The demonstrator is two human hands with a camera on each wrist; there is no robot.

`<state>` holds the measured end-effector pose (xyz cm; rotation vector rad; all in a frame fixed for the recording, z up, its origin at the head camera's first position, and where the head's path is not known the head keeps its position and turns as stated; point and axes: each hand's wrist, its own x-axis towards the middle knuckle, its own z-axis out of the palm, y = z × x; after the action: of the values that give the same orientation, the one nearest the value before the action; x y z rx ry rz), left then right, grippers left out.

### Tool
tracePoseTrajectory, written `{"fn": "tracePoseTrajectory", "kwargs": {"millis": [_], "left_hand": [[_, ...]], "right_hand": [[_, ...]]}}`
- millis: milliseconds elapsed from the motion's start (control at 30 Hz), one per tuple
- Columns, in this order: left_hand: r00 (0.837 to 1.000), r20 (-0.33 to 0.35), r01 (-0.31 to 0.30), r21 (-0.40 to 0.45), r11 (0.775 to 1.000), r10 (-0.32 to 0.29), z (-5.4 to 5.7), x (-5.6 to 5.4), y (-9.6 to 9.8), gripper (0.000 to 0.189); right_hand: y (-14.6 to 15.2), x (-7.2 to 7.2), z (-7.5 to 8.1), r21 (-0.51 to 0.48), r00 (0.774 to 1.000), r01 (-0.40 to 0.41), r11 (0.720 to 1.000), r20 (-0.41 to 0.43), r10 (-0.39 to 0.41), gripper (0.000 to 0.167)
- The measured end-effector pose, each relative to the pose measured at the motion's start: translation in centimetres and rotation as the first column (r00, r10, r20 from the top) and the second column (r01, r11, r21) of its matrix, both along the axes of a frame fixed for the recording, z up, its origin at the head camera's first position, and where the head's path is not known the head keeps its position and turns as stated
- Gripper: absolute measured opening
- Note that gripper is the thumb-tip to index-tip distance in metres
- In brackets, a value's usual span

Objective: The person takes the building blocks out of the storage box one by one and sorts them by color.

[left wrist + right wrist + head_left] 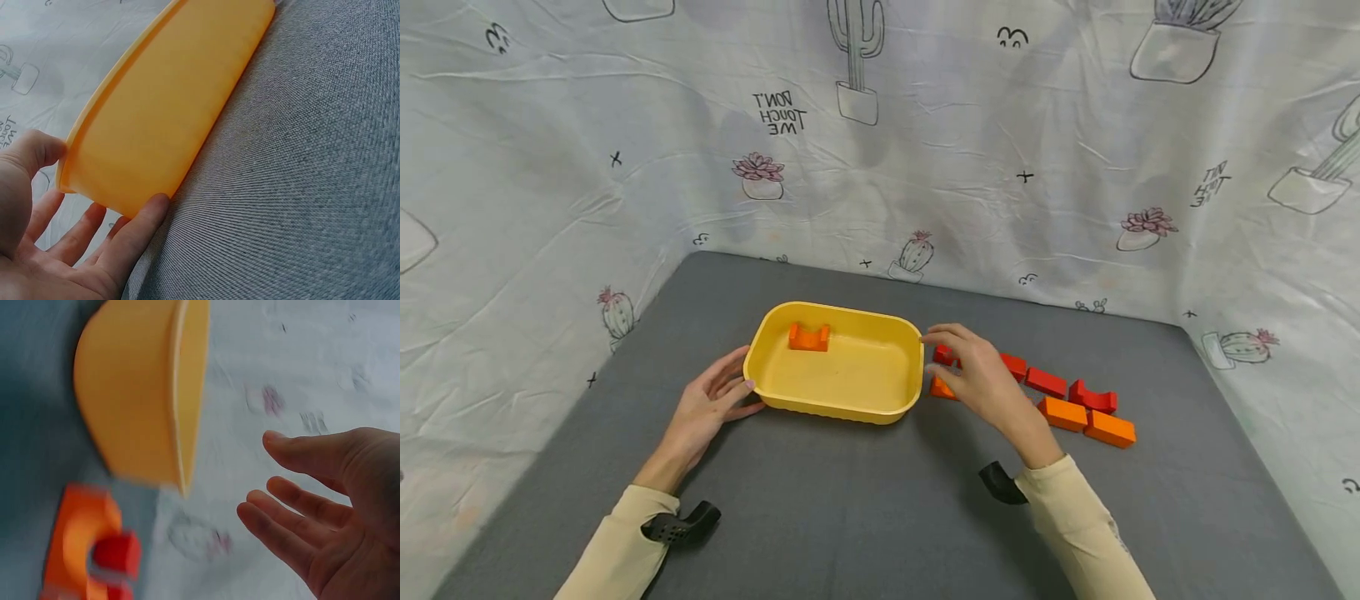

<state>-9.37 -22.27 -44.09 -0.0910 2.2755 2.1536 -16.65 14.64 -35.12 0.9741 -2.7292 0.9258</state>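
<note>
A yellow plastic bin (850, 379) sits on the grey table, with one orange notched block (808, 337) inside near its back left. My left hand (707, 408) is at the bin's left end. Its thumb touches the rim, and its fingers rest spread along the outer wall (150, 106) down to the base. Just off the bin's right end is my right hand (973, 375), thumb and fingers apart with nothing between them. It hovers over the left part of two block rows and hides some of them. In the right wrist view a gap separates its fingertips (250, 515) from the bin.
Red blocks (1047, 382) form a back row at the right, including a red notched block (1093, 397). Orange blocks (1110, 428) lie in front of them. A printed white cloth (955, 150) hangs behind the grey table (850, 517) and along its sides.
</note>
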Motion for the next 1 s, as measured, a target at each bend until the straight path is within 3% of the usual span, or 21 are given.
{"fn": "tracePoseTrajectory", "kwargs": {"millis": [200, 533, 733, 1000], "left_hand": [[1.0, -0.006, 0.017, 0.031, 0.999, -0.017, 0.1, -0.3, 0.3, 0.061], [1.0, 0.01, 0.008, 0.031, 1.0, -0.008, 0.6, -0.3, 0.3, 0.063], [1.0, 0.014, 0.001, 0.025, 1.0, -0.002, 0.7, 0.1, 0.1, 0.062], [1.0, 0.006, 0.007, 0.061, 0.998, -0.008, 0.4, 0.5, 0.0, 0.06]], "right_hand": [[-4.7, -1.5, -0.9, -0.035, 0.993, -0.073, 0.997, 0.087, 0.076, 0.036], [-9.2, -3.2, -1.3, -0.03, 0.986, -0.12, 0.992, 0.114, 0.122, 0.033], [-12.0, -4.3, -1.1, 0.057, 0.978, -0.161, 0.985, 0.142, 0.151, 0.034], [-15.3, -6.1, -1.9, 0.196, 0.952, -0.195, 0.961, 0.273, 0.137, 0.035]]}}
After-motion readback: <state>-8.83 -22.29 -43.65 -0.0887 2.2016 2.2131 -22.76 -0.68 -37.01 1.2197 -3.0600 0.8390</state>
